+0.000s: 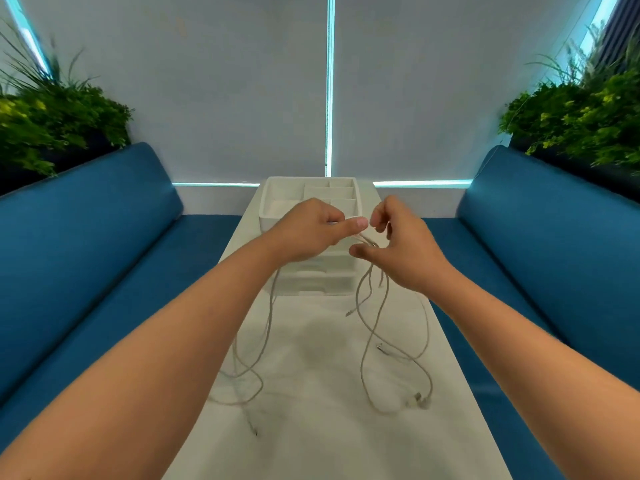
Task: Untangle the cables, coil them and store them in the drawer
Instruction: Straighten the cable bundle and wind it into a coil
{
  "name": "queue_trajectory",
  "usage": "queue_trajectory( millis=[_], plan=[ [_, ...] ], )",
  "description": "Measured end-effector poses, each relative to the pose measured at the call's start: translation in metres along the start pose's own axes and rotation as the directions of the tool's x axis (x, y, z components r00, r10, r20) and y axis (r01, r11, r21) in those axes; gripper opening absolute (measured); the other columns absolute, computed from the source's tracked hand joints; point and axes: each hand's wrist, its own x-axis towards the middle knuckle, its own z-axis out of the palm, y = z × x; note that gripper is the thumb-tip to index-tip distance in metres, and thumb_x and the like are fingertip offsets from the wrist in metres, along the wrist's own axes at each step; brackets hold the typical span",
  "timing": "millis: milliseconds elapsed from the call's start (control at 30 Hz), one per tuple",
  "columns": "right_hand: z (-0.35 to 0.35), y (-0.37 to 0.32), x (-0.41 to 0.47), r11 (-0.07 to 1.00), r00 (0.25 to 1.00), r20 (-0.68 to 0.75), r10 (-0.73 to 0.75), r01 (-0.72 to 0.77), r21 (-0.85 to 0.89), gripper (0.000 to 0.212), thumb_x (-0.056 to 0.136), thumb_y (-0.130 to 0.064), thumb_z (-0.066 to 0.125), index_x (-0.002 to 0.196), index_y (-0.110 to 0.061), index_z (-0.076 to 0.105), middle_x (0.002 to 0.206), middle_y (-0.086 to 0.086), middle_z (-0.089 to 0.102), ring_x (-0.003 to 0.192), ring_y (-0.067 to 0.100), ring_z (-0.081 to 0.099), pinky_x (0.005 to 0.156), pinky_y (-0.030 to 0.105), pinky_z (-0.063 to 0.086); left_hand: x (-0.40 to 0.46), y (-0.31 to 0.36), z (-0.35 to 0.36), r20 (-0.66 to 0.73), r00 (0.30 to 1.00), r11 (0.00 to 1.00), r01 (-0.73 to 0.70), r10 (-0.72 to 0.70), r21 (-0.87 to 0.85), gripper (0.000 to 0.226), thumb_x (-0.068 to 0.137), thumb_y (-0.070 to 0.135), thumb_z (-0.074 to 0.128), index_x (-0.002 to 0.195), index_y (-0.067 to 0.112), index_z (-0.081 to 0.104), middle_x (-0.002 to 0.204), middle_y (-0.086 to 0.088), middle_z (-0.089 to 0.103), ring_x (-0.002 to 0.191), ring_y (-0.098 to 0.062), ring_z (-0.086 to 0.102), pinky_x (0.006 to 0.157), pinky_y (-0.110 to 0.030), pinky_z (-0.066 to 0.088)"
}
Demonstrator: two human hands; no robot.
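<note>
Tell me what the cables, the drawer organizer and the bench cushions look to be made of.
Cables: pale, matte, thin and limp, probably braided or rubbery sheathing; too fine to tell.
Drawer organizer: white, smooth, slightly glossy, moulded compartments, likely plastic.
Bench cushions: blue, matte, softly rounded edges, apparently woven fabric over padding.

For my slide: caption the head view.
Both hands, left hand and right hand, hold tangled cables before a white drawer organizer.

cables (375, 327) pale grey | drawer unit (311, 271) white | benches (86, 237) blue (plain) | plants (52, 123) green
</note>
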Motion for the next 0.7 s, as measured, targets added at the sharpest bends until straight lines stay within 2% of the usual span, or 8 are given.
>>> queue_trajectory(
  millis=[67, 167, 233, 267, 367, 433, 567, 700],
  plan=[
    [0.006, -0.012, -0.005, 0.998, 0.997, -0.059, 0.041, -0.038, 0.040, 0.031, 0.075, -0.021, 0.079, 0.075, -0.015, 0.049, 0.066, -0.007, 0.047, 0.056, 0.005, 0.041, 0.050, 0.013, 0.033, -0.003, -0.004, -0.001, -0.003, 1.000, 1.000, 0.006, -0.007, -0.016, 0.054, 0.090, 0.053, 0.059, 0.057, 0.014, 0.040, 0.052, 0.003, 0.030, 0.044, -0.007, 0.028, 0.048, -0.018, 0.029],
    [0.025, -0.024, -0.014, 0.977, 0.989, 0.061, 0.138, -0.146, 0.158, 0.026, 0.079, -0.026, 0.075, 0.065, -0.012, 0.058, 0.058, -0.004, 0.057, 0.053, 0.008, 0.056, 0.050, 0.012, 0.041, -0.008, -0.015, -0.002, -0.015, 1.000, 0.998, 0.025, -0.026, -0.049, 0.053, 0.091, 0.052, 0.058, 0.057, 0.017, 0.039, 0.054, 0.002, 0.033, 0.043, -0.004, 0.030, 0.046, -0.015, 0.029],
    [0.044, -0.027, -0.021, 0.957, 0.971, 0.184, 0.153, -0.192, 0.217, 0.019, 0.082, -0.032, 0.072, 0.086, -0.013, 0.070, 0.078, -0.002, 0.070, 0.076, 0.014, 0.068, 0.065, 0.021, 0.051, -0.011, -0.020, 0.000, -0.008, 0.999, 0.997, 0.037, -0.038, -0.073, 0.052, 0.092, 0.053, 0.056, 0.058, 0.017, 0.043, 0.058, -0.001, 0.040, 0.050, -0.008, 0.038, 0.056, -0.019, 0.037],
    [0.055, -0.028, -0.022, 0.945, 0.953, 0.261, 0.152, -0.217, 0.244, 0.029, 0.082, -0.033, 0.072, 0.105, -0.015, 0.069, 0.096, -0.002, 0.071, 0.090, 0.014, 0.067, 0.073, 0.022, 0.051, -0.012, -0.021, 0.001, -0.004, 0.999, 0.995, 0.035, -0.036, -0.088, 0.051, 0.092, 0.053, 0.055, 0.058, 0.017, 0.045, 0.059, -0.001, 0.043, 0.054, -0.010, 0.042, 0.061, -0.023, 0.040],
    [0.092, -0.030, -0.022, 0.858, 0.881, 0.454, 0.134, -0.332, 0.391, 0.073, 0.079, -0.033, 0.076, 0.141, -0.022, 0.039, 0.137, -0.006, 0.051, 0.125, 0.011, 0.049, 0.092, 0.024, 0.041, -0.014, -0.017, 0.000, -0.005, 1.000, 0.997, 0.018, -0.019, -0.080, 0.048, 0.094, 0.053, 0.051, 0.062, 0.018, 0.051, 0.059, 0.004, 0.049, 0.057, -0.011, 0.047, 0.064, -0.023, 0.042],
    [0.112, -0.034, -0.016, 0.787, 0.883, 0.458, 0.106, -0.356, 0.504, 0.074, 0.081, -0.030, 0.074, 0.144, -0.022, 0.035, 0.143, -0.006, 0.046, 0.134, 0.010, 0.040, 0.103, 0.028, 0.038, -0.013, -0.015, -0.004, -0.009, 1.000, 0.997, 0.001, -0.001, -0.078, 0.048, 0.094, 0.054, 0.050, 0.063, 0.018, 0.052, 0.058, 0.007, 0.049, 0.056, -0.009, 0.046, 0.062, -0.022, 0.039],
    [0.140, -0.046, -0.010, 0.675, 0.876, 0.482, 0.014, -0.364, 0.642, 0.032, 0.092, -0.022, 0.062, 0.123, -0.025, 0.056, 0.124, -0.007, 0.063, 0.120, 0.009, 0.055, 0.108, 0.032, 0.040, -0.014, -0.021, -0.018, -0.017, 1.000, 0.994, -0.023, 0.021, -0.110, 0.048, 0.094, 0.054, 0.051, 0.062, 0.019, 0.052, 0.053, 0.013, 0.046, 0.055, -0.006, 0.043, 0.062, -0.021, 0.038],
    [0.151, -0.050, -0.019, 0.762, 0.865, 0.502, -0.011, -0.318, 0.564, 0.007, 0.097, -0.019, 0.052, 0.095, -0.013, 0.055, 0.076, -0.002, 0.067, 0.093, 0.019, 0.071, 0.099, 0.035, 0.044, -0.017, -0.033, -0.034, 0.028, 0.999, 0.999, -0.040, 0.041, -0.031, 0.050, 0.094, 0.056, 0.050, 0.061, 0.017, 0.049, 0.052, 0.011, 0.042, 0.044, -0.002, 0.037, 0.051, -0.015, 0.033]
  ],
)
